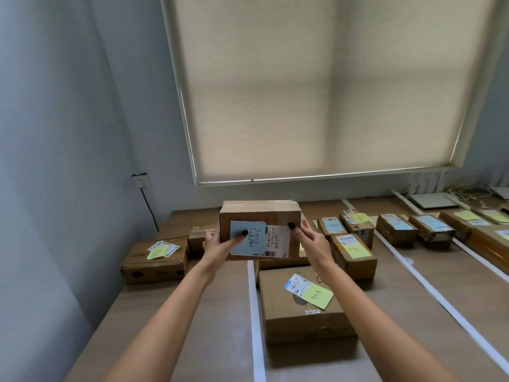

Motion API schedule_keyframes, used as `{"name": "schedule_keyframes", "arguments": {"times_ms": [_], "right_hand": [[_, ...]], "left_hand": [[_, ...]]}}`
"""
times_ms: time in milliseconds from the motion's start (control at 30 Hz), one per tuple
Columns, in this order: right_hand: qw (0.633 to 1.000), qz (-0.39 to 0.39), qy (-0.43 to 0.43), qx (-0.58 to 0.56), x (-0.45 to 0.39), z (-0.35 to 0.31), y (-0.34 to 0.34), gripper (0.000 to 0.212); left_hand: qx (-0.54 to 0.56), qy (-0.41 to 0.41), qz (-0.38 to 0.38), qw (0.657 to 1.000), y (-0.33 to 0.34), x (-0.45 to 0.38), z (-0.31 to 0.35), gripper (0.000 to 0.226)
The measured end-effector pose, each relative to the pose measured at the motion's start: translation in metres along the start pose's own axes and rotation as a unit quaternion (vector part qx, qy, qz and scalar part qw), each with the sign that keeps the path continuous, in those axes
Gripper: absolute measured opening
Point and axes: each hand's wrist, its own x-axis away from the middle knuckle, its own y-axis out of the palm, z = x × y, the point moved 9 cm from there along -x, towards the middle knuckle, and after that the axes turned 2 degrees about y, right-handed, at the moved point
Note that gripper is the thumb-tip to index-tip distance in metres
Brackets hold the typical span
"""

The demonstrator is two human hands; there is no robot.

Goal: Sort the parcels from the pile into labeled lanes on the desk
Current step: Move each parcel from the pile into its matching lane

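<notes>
Left hand (217, 245) and right hand (311, 242) gripping raised box (259, 216), thumbs on blue note (246, 241) with unreadable handwriting, shipping label (276, 241) blurred, bench (220, 312) below

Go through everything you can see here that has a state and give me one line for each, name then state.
Held parcel: lifted above the desk, blue note facing the camera.
Left hand: grips the parcel's left side, thumb on the blue note.
Right hand: grips the parcel's right side.
Nearest parcel: lying flat on the desk, yellow note on top.
Roller blind: pulled down.
Wall socket: cable plugged in.
</notes>
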Motion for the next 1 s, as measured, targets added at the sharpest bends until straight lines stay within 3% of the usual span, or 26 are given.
{"name": "schedule_keyframes", "arguments": {"times_ms": [267, 400, 567, 667, 833, 933, 1000], "right_hand": [[1.000, 0.027, -0.005, -0.009, 0.000, 0.023, -0.096, 0.061], [0.999, -0.011, -0.001, -0.044, -0.001, 0.043, -0.140, 0.060], [0.999, -0.006, 0.017, -0.038, -0.009, 0.064, -0.194, 0.057], [0.998, 0.002, 0.060, -0.003, -0.016, 0.087, -0.224, 0.061], [0.996, 0.007, 0.092, -0.002, -0.028, 0.111, -0.250, 0.048], [0.994, 0.023, 0.102, 0.014, -0.036, 0.126, -0.265, 0.045], [0.993, 0.025, 0.110, 0.026, -0.044, 0.137, -0.277, 0.043]], "left_hand": [[0.019, 0.000, 0.074, 0.997, 0.093, 0.005, 0.010, 0.053], [0.107, -0.032, 0.066, 0.992, 0.161, 0.014, 0.005, 0.056], [0.159, -0.077, 0.076, 0.981, 0.226, 0.018, -0.006, 0.030], [0.162, -0.103, 0.063, 0.979, 0.261, 0.013, -0.015, 0.037], [0.158, -0.140, 0.054, 0.976, 0.302, -0.007, -0.036, 0.045], [0.182, -0.147, 0.053, 0.971, 0.324, -0.020, -0.042, 0.022], [0.175, -0.139, 0.042, 0.974, 0.340, -0.028, -0.045, 0.021]]}}
